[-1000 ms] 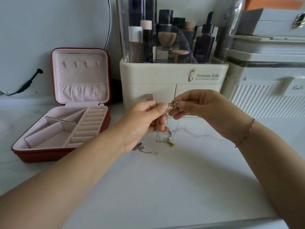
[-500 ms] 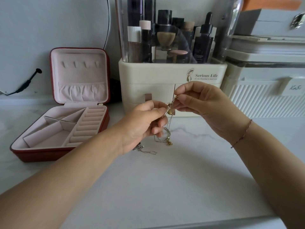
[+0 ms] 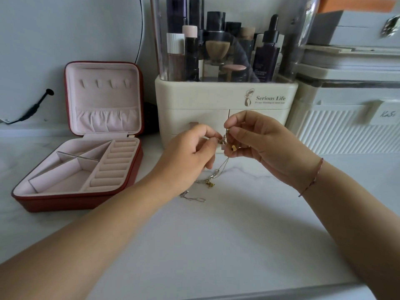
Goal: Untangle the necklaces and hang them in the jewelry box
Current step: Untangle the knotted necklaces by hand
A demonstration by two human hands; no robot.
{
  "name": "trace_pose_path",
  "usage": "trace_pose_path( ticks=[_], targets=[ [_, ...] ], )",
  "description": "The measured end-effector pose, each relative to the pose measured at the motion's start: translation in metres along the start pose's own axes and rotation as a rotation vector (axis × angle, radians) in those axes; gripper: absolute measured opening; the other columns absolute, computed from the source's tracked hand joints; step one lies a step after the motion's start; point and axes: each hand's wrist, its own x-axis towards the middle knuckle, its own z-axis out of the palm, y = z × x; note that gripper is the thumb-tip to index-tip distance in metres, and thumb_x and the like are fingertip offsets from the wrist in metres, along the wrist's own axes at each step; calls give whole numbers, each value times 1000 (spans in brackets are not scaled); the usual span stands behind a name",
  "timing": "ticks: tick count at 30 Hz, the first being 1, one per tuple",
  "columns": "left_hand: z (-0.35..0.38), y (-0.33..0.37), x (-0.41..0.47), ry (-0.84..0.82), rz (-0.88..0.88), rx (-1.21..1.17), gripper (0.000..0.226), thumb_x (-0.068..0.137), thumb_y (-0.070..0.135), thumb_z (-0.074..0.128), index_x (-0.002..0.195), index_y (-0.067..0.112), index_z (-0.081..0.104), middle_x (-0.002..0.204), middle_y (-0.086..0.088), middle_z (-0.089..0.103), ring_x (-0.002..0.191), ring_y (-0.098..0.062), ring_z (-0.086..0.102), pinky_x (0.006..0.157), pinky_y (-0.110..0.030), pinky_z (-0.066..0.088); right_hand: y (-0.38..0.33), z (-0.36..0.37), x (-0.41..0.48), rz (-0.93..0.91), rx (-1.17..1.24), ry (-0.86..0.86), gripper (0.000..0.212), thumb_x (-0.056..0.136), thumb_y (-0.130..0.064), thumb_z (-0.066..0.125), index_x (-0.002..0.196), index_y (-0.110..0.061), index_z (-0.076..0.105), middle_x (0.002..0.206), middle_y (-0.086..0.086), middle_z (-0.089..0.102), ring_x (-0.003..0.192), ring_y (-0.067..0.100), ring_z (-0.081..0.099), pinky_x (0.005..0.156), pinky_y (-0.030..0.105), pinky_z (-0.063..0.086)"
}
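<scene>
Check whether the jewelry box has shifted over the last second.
No. The jewelry box keeps the same gap to the left of the cosmetics organizer.

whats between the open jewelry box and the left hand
Only a bare strip of marble countertop. The head view shows nothing lying between the red jewelry box and the left hand, which pinches the tangled necklaces.

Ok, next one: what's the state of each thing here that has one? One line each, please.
jewelry box: open, lid upright, no necklace on its hooks.
necklaces: tangled, top pinched between both hands, lower ends lying on the counter.
left hand: pinches the chains.
right hand: pinches the chains.
organizer drawers: closed.
dropper bottle: capped.
</scene>
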Motion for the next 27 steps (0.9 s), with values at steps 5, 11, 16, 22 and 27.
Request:
trace_pose_path(
  ticks=[5, 11, 16, 22, 27],
  targets=[
    [0, -1, 0, -4, -38, -67, 15, 97, 12, 49, 88, 17, 60, 65, 2, 66, 57, -14, 58, 53, -22, 47, 0, -2, 0, 1, -78, -20, 11, 88, 0, 60, 93, -10, 58, 76, 8, 58, 67, 19, 57, 71, 27, 53],
    [-2, -2, 3, 105, -48, -27, 14, 93, 21, 58, 83, 16, 66, 88, -3, 72, 92, -23, 64, 88, -35, 47, 0, -4, 1, -37, -273, 17, 19, 82, 6, 67, 89, -10, 58, 79, 6, 60, 60, 11, 55, 59, 22, 45],
    [0, 1, 3, 79, -111, -168, 16, 95, 15, 53, 84, 7, 63, 84, -7, 69, 79, -17, 63, 80, -29, 51, 0, -5, 1, -50, -268, 21, 18, 84, 5, 65, 92, -11, 61, 81, 5, 61, 65, 11, 57, 63, 22, 45],
    [1, 7, -1, -40, -213, -381, 17, 99, 12, 44, 89, 10, 57, 69, -2, 68, 54, -13, 54, 57, -26, 40, -4, -8, 0, -75, -108, -18, 28, 83, 15, 57, 97, -8, 63, 82, 4, 62, 75, 15, 61, 69, 17, 48],
    [-1, 8, -1, -68, -246, -415, 12, 95, 18, 52, 95, 13, 63, 68, -1, 64, 51, -9, 43, 55, -23, 33, -4, -8, -1, -104, -120, -13, 25, 83, 15, 58, 94, -7, 65, 82, 6, 67, 77, 18, 60, 70, 17, 48]
  ],
)
